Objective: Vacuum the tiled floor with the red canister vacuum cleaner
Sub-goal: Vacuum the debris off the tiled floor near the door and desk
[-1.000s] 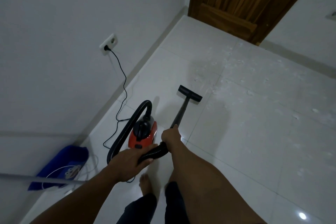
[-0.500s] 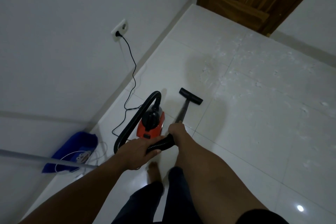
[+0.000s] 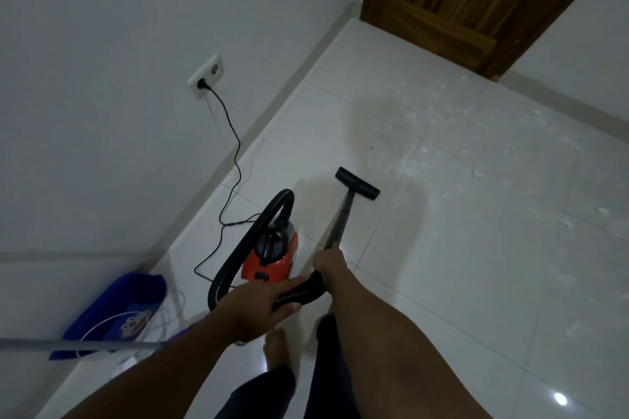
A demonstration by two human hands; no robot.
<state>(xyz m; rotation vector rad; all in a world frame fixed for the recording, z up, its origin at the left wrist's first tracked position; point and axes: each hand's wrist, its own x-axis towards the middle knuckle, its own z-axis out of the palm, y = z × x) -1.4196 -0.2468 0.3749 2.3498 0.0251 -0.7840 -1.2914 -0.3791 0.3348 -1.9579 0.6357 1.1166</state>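
red canister vacuum (image 3: 272,258) on tiled floor (image 3: 476,265), left of wand, looks light, likely drags by hose | wand (image 3: 342,218) stiff, hose (image 3: 248,241) bendy | right hand (image 3: 328,260) wrapped round wand top, left hand (image 3: 258,306) clasping hose cuff | floor head (image 3: 357,184) near white scraps (image 3: 425,160) | blue bag (image 3: 115,313) by wall, contents unclear

Tiled floor (image 3: 476,282): vacuum (image 3: 269,262), perhaps paper scraps (image 3: 412,168)
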